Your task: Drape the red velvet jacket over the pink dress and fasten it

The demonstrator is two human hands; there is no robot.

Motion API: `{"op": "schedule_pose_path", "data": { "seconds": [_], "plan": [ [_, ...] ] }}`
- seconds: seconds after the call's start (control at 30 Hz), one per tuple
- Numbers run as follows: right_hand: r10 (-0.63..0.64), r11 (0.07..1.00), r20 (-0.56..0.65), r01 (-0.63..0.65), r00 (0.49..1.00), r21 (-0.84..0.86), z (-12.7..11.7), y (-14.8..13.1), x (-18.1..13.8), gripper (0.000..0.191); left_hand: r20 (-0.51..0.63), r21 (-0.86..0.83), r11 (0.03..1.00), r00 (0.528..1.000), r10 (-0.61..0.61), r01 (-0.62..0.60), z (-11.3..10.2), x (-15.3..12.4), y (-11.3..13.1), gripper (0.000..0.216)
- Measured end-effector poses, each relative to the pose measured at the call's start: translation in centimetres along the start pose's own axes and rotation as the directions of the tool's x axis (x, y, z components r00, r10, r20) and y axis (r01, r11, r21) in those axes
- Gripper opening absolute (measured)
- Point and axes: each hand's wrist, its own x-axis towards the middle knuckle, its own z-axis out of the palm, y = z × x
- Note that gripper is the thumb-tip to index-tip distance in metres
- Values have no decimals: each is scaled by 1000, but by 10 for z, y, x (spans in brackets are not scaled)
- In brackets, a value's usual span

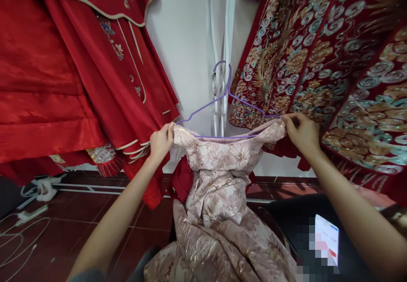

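A pale pink floral brocade dress (pixel 222 154) hangs on a purple wire hanger (pixel 208 104), its skirt spreading down toward me. My left hand (pixel 161 140) is closed on the dress's left shoulder, beside the hanger's left end. At the opposite shoulder, my right hand (pixel 300 131) pinches the fabric close to the hanger's right end. The hanger's lower bar runs across the neckline. Its hook meets a white metal rack (pixel 227 32); how it is caught there is hard to make out.
Red garments (pixel 117 61) hang on the left, and embroidered dark red garments (pixel 305 61) on the right. A lit phone (pixel 327 235) lies on a black surface (pixel 286 214) at lower right. White cables (pixel 22 244) and a power strip (pixel 32 215) lie on the tiled floor (pixel 79 227).
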Motion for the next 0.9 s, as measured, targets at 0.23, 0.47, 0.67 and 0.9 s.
{"op": "schedule_pose_path", "data": {
  "seconds": [0.23, 0.47, 0.67, 0.9],
  "plan": [
    [296, 948, 122, -307, 947, 83, 3, 23, -54, 19, 276, -8, 998, 959, -64, 69, -8, -39, -16, 39],
    [333, 772, 422, -501, 843, 392, 16, 39, -105, 22, 569, -765, 526, 771, 284, 371, 3, -60, 11, 22],
    [349, 681, 487, -574, 801, 455, 12, 27, -114, 30, 566, -824, 38, 822, 53, 565, 23, -45, 61, 36],
    [405, 728, 321, -514, 856, 454, 6, 28, -98, 25, 568, -800, -224, 823, 15, 557, 43, -7, 63, 39]
  ]
}}
